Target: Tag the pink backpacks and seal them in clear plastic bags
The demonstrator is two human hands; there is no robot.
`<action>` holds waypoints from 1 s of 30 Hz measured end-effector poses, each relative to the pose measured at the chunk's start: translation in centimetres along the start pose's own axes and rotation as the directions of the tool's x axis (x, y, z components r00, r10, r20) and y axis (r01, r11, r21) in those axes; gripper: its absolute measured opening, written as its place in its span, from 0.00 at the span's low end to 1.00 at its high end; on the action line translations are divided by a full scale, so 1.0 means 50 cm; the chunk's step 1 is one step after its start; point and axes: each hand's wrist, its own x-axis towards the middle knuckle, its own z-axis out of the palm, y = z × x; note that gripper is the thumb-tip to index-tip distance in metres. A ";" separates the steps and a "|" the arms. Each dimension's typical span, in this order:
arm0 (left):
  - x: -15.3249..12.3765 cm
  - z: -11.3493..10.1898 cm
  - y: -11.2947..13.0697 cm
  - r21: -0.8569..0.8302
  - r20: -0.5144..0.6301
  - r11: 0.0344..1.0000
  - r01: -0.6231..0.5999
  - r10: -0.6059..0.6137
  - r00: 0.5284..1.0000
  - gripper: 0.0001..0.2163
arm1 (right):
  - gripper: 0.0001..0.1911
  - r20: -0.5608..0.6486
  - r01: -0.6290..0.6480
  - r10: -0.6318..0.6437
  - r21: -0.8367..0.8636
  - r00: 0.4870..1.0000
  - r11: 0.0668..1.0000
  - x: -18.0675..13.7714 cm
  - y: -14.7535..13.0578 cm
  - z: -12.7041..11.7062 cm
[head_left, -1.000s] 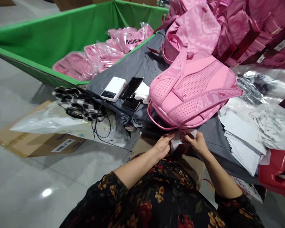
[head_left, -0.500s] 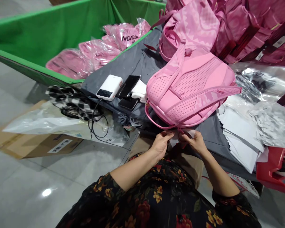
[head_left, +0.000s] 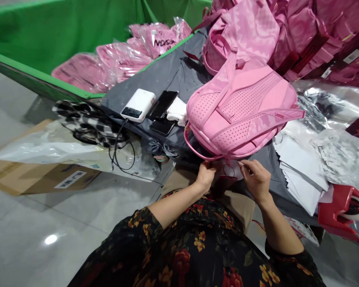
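A pink backpack (head_left: 242, 107) lies on the grey-covered table with its straps and mesh back panel upward. At its near edge, a thin white paper (head_left: 235, 169) shows between my hands, partly hidden. My left hand (head_left: 207, 175) is closed at the paper's left side, below the backpack's looped handle (head_left: 194, 148). Pinched fingers of my right hand (head_left: 257, 179) are at its right edge. Between the hands, a dark red hang tag (head_left: 225, 182) dangles from a thin red string below the backpack.
Left of the backpack lie a white power bank (head_left: 138, 104) with a cable, a black phone (head_left: 164, 104) and a white cloth. More pink backpacks (head_left: 245, 32) are piled behind. White papers (head_left: 299, 171) and a red tape dispenser (head_left: 336, 207) sit right. A green bin (head_left: 62, 32) holds bagged pink items.
My right hand has moved right, away from the left hand, and turned. The dark red tag and its string now show between them. The view has shifted slightly.
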 end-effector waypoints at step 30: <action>-0.033 0.006 0.021 -0.172 0.040 0.983 0.065 -0.059 0.997 0.15 | 0.08 -0.001 0.347 -0.381 -0.413 0.925 0.842 -0.035 -0.092 0.070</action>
